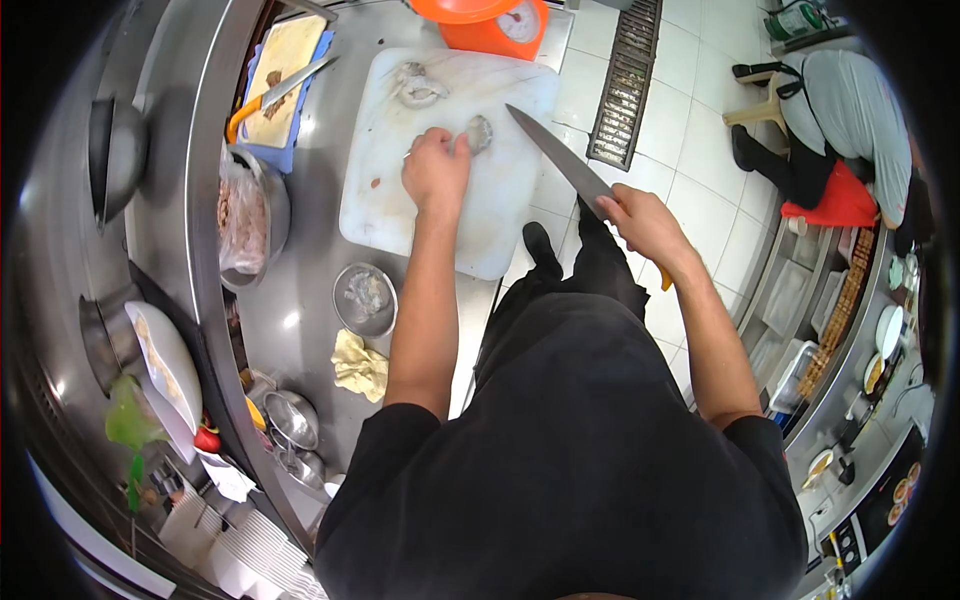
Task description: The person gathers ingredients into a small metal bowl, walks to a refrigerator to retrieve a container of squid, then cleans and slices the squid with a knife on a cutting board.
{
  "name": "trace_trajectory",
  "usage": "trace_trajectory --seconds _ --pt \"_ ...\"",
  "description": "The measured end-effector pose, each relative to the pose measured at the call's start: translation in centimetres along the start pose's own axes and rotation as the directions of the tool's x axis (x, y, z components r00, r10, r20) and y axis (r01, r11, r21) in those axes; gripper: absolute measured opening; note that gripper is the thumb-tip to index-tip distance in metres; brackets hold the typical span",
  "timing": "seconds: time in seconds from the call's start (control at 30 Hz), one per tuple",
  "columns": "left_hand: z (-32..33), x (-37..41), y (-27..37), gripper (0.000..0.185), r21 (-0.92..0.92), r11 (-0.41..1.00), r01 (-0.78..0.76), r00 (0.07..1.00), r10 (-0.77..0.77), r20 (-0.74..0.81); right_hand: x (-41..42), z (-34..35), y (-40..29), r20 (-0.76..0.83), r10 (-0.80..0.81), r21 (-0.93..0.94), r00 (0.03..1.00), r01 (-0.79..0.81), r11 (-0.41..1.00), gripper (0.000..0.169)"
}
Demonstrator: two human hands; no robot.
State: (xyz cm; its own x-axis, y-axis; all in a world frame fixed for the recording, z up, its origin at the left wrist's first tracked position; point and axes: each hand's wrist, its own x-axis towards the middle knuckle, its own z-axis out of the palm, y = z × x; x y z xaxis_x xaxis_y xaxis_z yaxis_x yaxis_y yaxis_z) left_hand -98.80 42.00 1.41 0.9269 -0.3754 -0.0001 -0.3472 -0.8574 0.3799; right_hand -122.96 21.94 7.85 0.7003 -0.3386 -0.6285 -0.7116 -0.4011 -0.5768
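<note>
On a white plastic cutting board, my left hand has its fingers curled at a grey raw shrimp. Part of the shrimp appears pinched between thumb and fingers; the fingertips are partly hidden. More raw shrimp lies near the board's far edge. My right hand grips a large chef's knife by its yellow handle. The blade points up and left, past the board's right edge, apart from the shrimp. A small brown scrap rests on the board's left part.
Left of the board are a second knife on a cream board, a bowl of bagged meat, a small metal bowl and a yellow cloth. An orange scale stands behind. A person bends at the right.
</note>
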Motion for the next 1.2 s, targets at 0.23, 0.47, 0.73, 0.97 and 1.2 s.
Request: trace_trajectory --seconds 0.23,0.47,0.73,0.97,1.2 --pt "2.9 0.7 1.9 0.022 -0.304 0.95 -0.073 0.997 0.072 -0.012 5.9 -0.4 -1.2 0.044 -0.099 -0.013 0.994 0.099 0.995 0.047" --pt "2.5 1.6 1.7 0.023 -0.391 0.92 -0.014 0.993 0.057 0.099 10.2 -0.6 -3.2 0.07 -0.132 -0.001 0.989 0.133 0.991 0.052" --pt "2.2 1.7 1.4 0.024 -0.377 0.926 -0.017 0.994 0.055 0.091 9.4 1.3 -2.9 0.121 -0.149 0.077 0.981 0.141 0.987 0.05" --pt "2.3 1.5 1.1 0.022 -0.332 0.938 0.097 0.992 -0.062 0.113 6.3 2.5 -0.9 0.11 -0.126 0.046 0.986 0.121 0.992 0.048" --pt "2.7 1.8 -0.2 0.016 -0.416 0.907 0.066 0.987 0.001 0.158 8.0 3.0 -1.6 0.067 -0.182 0.07 0.981 0.177 0.982 0.049"
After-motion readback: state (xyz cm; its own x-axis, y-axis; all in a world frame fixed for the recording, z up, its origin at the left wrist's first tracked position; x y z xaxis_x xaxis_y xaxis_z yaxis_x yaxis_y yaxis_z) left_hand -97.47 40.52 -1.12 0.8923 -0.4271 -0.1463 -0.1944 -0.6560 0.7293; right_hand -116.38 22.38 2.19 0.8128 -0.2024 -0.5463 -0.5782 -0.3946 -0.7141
